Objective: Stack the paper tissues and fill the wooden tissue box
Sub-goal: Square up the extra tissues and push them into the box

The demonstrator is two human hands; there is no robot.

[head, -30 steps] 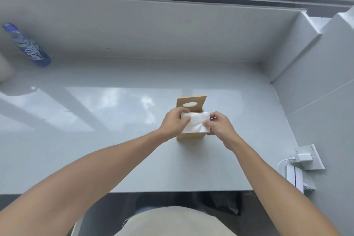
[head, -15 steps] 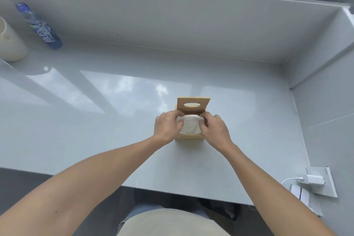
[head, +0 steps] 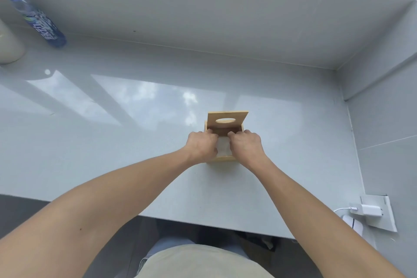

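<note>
The wooden tissue box [head: 225,158] stands mid-counter with its lid [head: 227,119] swung up behind; the lid has an oval slot. A white stack of paper tissues [head: 223,146] lies down inside the box, only a strip of it showing between my hands. My left hand [head: 202,146] and my right hand [head: 246,145] reach into the box from either side, fingers curled down onto the tissues. The fingertips are hidden inside the box.
A blue water bottle [head: 36,18] lies at the far left beside a cream container [head: 9,45]. A white charger plugged into a wall socket [head: 370,210] sits at the lower right. The counter's front edge [head: 203,223] runs near my body; walls close the back and right.
The tissue stack, held above the box a second ago, has gone down into it. Both hands followed it in and moved closer together.
</note>
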